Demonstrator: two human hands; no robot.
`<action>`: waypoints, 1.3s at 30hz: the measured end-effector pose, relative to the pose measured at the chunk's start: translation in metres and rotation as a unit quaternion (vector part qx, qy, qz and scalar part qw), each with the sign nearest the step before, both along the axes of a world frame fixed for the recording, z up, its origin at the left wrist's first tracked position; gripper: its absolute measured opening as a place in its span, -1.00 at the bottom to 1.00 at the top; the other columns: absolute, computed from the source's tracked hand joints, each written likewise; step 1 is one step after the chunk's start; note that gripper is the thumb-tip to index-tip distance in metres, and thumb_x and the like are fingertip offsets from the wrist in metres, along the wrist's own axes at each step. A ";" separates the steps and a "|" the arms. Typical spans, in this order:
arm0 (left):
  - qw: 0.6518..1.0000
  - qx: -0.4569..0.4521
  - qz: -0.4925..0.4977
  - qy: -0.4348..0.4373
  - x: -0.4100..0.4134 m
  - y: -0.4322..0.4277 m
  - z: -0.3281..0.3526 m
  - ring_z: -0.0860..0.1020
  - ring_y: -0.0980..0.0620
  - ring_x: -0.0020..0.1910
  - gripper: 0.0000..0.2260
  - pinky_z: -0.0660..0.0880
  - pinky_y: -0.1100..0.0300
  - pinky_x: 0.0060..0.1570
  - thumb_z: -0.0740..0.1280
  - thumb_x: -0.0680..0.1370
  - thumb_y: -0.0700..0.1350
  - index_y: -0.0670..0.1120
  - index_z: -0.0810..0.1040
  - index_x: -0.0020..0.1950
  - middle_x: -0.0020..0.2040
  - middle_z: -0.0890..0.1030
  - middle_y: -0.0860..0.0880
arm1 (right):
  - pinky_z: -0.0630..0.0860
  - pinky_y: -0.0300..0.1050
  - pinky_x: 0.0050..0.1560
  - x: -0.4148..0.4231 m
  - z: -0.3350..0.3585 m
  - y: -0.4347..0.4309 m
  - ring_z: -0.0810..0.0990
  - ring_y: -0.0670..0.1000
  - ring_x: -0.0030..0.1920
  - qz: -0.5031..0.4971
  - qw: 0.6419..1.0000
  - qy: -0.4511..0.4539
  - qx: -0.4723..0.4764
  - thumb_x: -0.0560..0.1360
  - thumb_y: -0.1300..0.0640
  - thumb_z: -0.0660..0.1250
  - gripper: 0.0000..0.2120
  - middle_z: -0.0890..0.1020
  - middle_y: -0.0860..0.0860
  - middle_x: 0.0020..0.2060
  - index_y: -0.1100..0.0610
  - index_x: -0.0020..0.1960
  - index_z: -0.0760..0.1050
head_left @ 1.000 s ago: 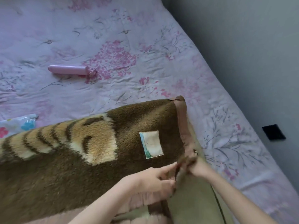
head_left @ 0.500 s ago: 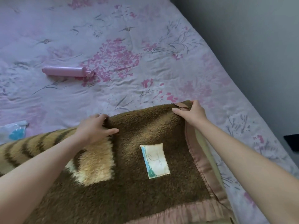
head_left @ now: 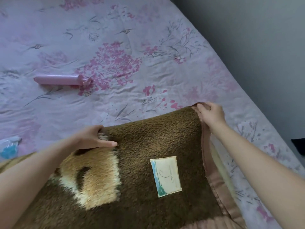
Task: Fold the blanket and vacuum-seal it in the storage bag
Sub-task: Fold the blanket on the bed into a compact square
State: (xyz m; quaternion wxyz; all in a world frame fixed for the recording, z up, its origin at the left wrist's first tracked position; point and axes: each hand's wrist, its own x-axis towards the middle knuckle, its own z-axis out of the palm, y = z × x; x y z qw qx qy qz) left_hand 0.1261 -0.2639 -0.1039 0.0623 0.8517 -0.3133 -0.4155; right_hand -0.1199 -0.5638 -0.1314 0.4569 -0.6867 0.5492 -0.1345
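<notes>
While the folding step is plainly the one in hand, with sealing not begun, the scene reads like this from left to right: at the left edge, partly cut off, lies a clear plastic piece with blue print [head_left: 9,146], which may be the storage bag, though too little shows to be sure. Farther off on the floral bedsheet [head_left: 148,76] rests a pink cylinder [head_left: 61,79], probably the hand pump for drawing out air; it is well apart from both hands. The brown plush blanket [head_left: 148,146], patterned with a tan and cream patch, covers the near part of the bed. Its far edge is held by the left hand [head_left: 94,138], fingers curled over the edge and thumb pressed flat on the pile, so it grips the blanket. Right of centre a sewn cloth label [head_left: 165,176] faces up. At the far right corner the right hand [head_left: 211,113] pinches the satin binding [head_left: 212,176], fingers closed on the trim. Both hands hold the same far edge, near each other, and a paler layer shows beneath along the right side, so the blanket seems already doubled. I judge the next move calls for keeping both grips firm, aligning that edge squarely with the layer below and smoothing the fold flat before any further halving
</notes>
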 end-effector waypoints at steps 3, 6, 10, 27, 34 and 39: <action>0.996 -0.053 0.045 -0.050 0.002 0.001 -0.015 0.60 -0.03 -0.24 -0.19 0.40 0.14 -0.26 0.23 0.01 0.61 -0.09 0.57 -0.19 -0.31 0.62 0.00 | 0.48 0.01 0.24 0.000 -0.023 0.011 0.60 0.08 0.11 0.015 0.987 -0.005 0.157 0.33 -0.34 0.39 -0.35 0.65 0.10 0.05 0.21 0.12 0.58; 0.989 -0.077 0.072 -0.107 0.000 -0.002 -0.011 0.54 -0.08 -0.42 -0.24 0.30 0.17 -0.38 0.15 0.21 0.61 -0.13 0.48 -0.36 -0.52 0.51 0.01 | 0.54 0.00 0.19 -0.025 -0.005 0.017 0.64 0.06 0.07 0.120 0.951 -0.019 0.283 0.17 -0.23 0.57 -0.30 0.68 0.09 0.05 0.16 0.16 0.55; 0.933 -0.169 0.065 -0.312 -0.013 -0.011 0.000 0.42 0.00 -0.50 -0.41 0.23 0.15 -0.48 0.25 0.41 0.39 -0.14 0.35 -0.41 -0.55 0.43 -0.04 | 0.52 -0.38 -0.17 -0.047 0.028 -0.001 0.64 -0.13 -0.16 0.190 0.975 -0.011 0.115 0.46 0.26 0.41 -0.73 0.65 0.11 -0.05 0.21 0.15 0.53; 0.978 0.106 -0.007 -0.182 0.016 0.107 -0.001 0.51 -0.07 0.21 0.01 0.42 0.02 0.17 0.24 0.09 0.62 0.02 0.34 0.37 0.25 0.55 -0.02 | 0.50 0.04 0.16 -0.063 -0.026 0.042 0.55 0.16 0.16 0.098 0.971 0.214 0.032 0.09 -0.35 0.54 -0.10 0.58 0.11 0.13 0.19 0.21 0.41; 0.969 0.024 0.013 -0.245 0.024 0.103 0.020 0.51 -0.07 -0.25 -0.36 0.39 0.11 -0.34 0.41 0.06 0.47 -0.02 0.44 -0.18 -0.30 0.55 0.00 | 0.45 0.05 -0.01 -0.043 0.026 0.049 0.56 0.31 0.07 0.124 0.969 0.177 -0.118 0.43 0.06 0.46 -0.65 0.62 0.28 -0.04 0.31 0.06 0.52; 0.937 -0.069 0.031 -0.341 0.053 0.065 0.089 0.46 -0.07 -0.31 -0.37 0.31 0.11 -0.41 0.38 0.12 0.45 -0.07 0.52 -0.16 -0.35 0.52 -0.03 | 0.45 0.11 0.10 0.000 0.103 -0.015 0.54 0.34 0.11 0.121 0.958 0.125 -0.230 0.43 0.07 0.46 -0.59 0.60 0.33 0.06 0.30 0.16 0.50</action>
